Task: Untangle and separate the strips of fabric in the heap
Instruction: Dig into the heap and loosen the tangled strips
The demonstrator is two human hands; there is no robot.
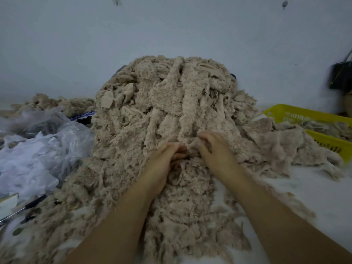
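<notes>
A tall heap of beige fleecy fabric strips (167,103) fills the middle of the white table and spills toward me. My left hand (165,159) lies low on the heap's front, its fingers curled into the tangled strips. Right beside it, my right hand (215,147) grips a bunch of the same fabric, fingertips buried in the fleece. The two hands nearly touch. Which single strip each hand holds is hidden in the tangle.
Crumpled clear and white plastic bags (36,145) lie at the left, with scissors (24,208) near the table's front left. A yellow plastic basket (312,119) holding more fabric stands at the right. A smaller fabric pile (57,103) lies back left. A dark bag (341,75) hangs on the wall.
</notes>
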